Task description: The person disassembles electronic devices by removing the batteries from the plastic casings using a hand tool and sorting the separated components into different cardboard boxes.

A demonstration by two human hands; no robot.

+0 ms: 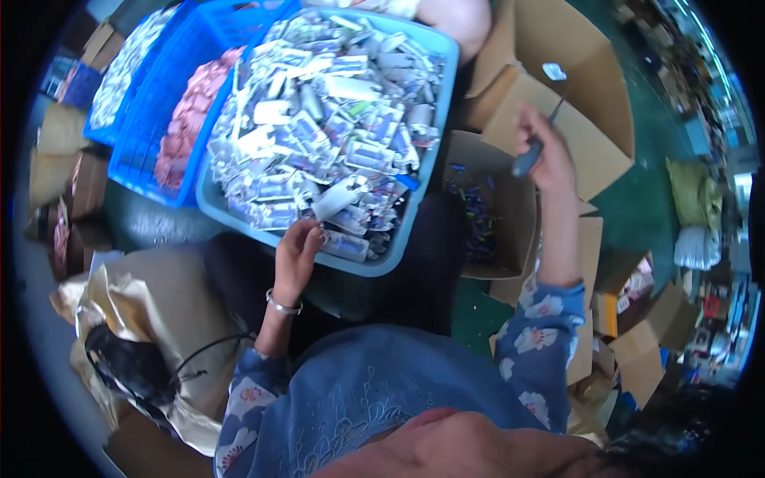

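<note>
One light-blue tub [450,72] of white parts [351,88].
Right hand [554,163] grips a grey-handled tool [527,159]; left hand [299,245] at near rim, grip unclear.

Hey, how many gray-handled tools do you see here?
1: the gray-handled tool with a thin shaft, gripped in your right hand. Others may be hidden, perhaps under the white parts in the light-blue tub.

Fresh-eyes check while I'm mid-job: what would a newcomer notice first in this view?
Probably the pale-blue plastic tub at upper centre, heaped with small white and silvery parts. Next, the right hand, raised to the tub's right, its fingers around a grey-handled tool with a thin shaft. Left of the tub, a pile of pink pieces stands out in a bright-blue plastic basket.
</note>
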